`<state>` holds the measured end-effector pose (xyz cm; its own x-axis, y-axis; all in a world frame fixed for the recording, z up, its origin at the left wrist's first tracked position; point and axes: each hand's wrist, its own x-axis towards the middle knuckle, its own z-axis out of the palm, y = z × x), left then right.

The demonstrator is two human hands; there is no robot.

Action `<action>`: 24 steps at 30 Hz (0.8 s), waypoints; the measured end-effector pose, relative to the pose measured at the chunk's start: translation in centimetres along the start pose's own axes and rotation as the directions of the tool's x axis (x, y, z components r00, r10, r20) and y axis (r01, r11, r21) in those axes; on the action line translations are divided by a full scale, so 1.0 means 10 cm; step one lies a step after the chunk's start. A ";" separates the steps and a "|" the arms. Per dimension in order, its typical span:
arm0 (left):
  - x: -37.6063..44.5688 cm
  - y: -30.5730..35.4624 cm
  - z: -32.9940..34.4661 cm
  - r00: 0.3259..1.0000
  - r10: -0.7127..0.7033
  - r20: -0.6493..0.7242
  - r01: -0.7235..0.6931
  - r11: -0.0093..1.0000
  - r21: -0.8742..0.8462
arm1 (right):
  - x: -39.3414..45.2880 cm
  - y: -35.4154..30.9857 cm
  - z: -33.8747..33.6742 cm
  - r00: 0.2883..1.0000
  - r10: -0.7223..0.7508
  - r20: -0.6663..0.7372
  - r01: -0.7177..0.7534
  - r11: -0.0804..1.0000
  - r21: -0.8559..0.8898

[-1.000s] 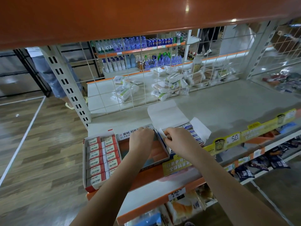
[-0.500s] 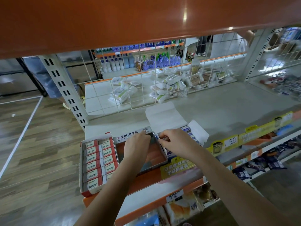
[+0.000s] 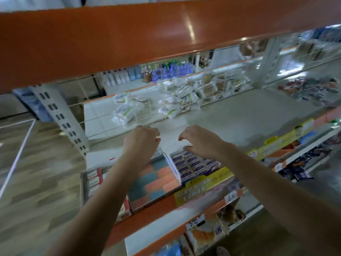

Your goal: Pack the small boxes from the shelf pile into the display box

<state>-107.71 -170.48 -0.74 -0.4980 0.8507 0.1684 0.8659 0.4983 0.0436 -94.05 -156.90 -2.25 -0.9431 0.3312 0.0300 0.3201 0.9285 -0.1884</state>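
Observation:
The frame is blurred by motion. A display box [image 3: 206,169] at the shelf front holds rows of small blue-and-white boxes [image 3: 191,162]. Its white lid flap [image 3: 170,134] stands open behind them. My left hand [image 3: 142,140] has its fingers curled at the flap's left edge. On the flap's right edge and base, the fingers of my right hand [image 3: 200,142] are curled too. To the left, an open box [image 3: 155,180] shows a teal and orange inside. Left of that is a box of small red-and-white boxes [image 3: 93,180], partly hidden by my left forearm.
An orange upper shelf [image 3: 166,34] hangs low overhead. A wire grid [image 3: 140,111] backs the grey shelf [image 3: 249,115], with packets behind it. Yellow price labels [image 3: 203,187] line the front edge, and snack packs [image 3: 204,235] fill the shelf below. Wooden floor lies at left.
Both hands rose from the boxes and moved back to the white lid flap. The camera swung closer and lower, which blurs the view.

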 end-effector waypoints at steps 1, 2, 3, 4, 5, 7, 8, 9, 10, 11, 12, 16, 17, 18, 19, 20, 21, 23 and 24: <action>0.10 0.10 -0.01 0.999 0.035 0.030 -0.036 0.999 0.021 | 0.01 0.09 -0.03 1.000 0.007 0.010 -0.006 0.998 -0.066; 0.20 0.23 0.00 0.995 0.076 0.057 -0.079 0.996 0.045 | 0.01 0.21 -0.07 0.999 0.028 0.025 -0.025 0.993 -0.119; 0.29 0.36 0.03 0.991 0.117 0.070 -0.122 0.990 0.064 | 0.00 0.33 -0.11 0.997 0.060 0.039 -0.053 0.987 -0.154; 0.38 0.51 0.06 0.985 0.156 0.072 -0.161 0.985 0.070 | -0.04 0.48 -0.15 0.994 0.097 0.046 -0.088 0.982 -0.170; 0.47 0.67 0.09 0.979 0.190 0.073 -0.194 0.979 0.056 | -0.09 0.64 -0.19 0.990 0.134 0.042 -0.125 0.977 -0.171; 0.65 1.05 0.16 0.965 0.247 0.088 -0.247 0.969 -0.008 | -0.25 1.00 -0.27 0.976 0.216 0.005 -0.213 0.967 -0.142; 0.75 1.27 0.19 0.956 0.277 0.099 -0.277 0.961 -0.022 | -0.36 1.20 -0.31 0.966 0.257 -0.021 -0.258 0.958 -0.124; 0.84 1.50 0.23 0.944 0.310 0.110 -0.310 0.951 -0.015 | -0.47 1.40 -0.33 0.954 0.298 -0.044 -0.301 0.947 -0.112; 0.93 1.76 0.27 0.932 0.342 0.120 -0.344 0.939 -0.002 | -0.60 1.61 -0.35 0.940 0.337 -0.058 -0.341 0.933 -0.111; 1.00 2.01 0.31 0.921 0.367 0.131 -0.371 0.929 0.003 | -0.72 1.82 -0.37 0.926 0.372 -0.066 -0.377 0.918 -0.119; 1.07 2.27 0.37 0.912 0.385 0.142 -0.389 0.921 -0.005 | -0.84 2.03 -0.38 0.911 0.407 -0.064 -0.412 0.902 -0.132; 1.36 3.30 0.57 0.889 0.429 0.159 -0.421 0.903 -0.083 | -1.36 2.88 -0.54 0.843 0.536 -0.051 -0.538 0.834 -0.126; 1.43 3.53 0.61 0.881 0.442 0.169 -0.432 0.897 -0.095 | -1.48 3.07 -0.60 0.826 0.560 -0.062 -0.563 0.821 -0.090; 1.51 3.76 0.63 0.872 0.455 0.179 -0.442 0.891 -0.105 | -1.60 3.26 -0.67 0.810 0.582 -0.077 -0.586 0.808 -0.057; 1.59 3.98 0.67 0.866 0.465 0.185 -0.452 0.885 -0.110 | -1.71 3.45 -0.73 0.794 0.601 -0.087 -0.606 0.795 -0.033; 1.68 4.19 0.70 0.861 0.474 0.183 -0.462 0.880 -0.108 | -1.81 3.64 -0.79 0.781 0.619 -0.088 -0.623 0.782 -0.021; 1.77 4.38 0.74 0.859 0.483 0.172 -0.471 0.876 -0.105 | -1.90 3.81 -0.84 0.768 0.634 -0.086 -0.638 0.770 -0.017; 1.94 4.75 0.82 0.856 0.496 0.145 -0.483 0.868 -0.116 | -2.03 4.15 -0.89 0.752 0.654 -0.081 -0.656 0.755 0.000; 2.01 4.91 0.86 0.855 0.501 0.136 -0.488 0.865 -0.120 | -2.08 4.31 -0.90 0.749 0.657 -0.080 -0.659 0.752 0.008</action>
<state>-75.58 -127.45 -3.68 0.0020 0.9995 0.0319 0.9973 -0.0044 0.0738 -59.81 -122.23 -2.18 -0.4892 0.8718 -0.0233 0.8614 0.4788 -0.1694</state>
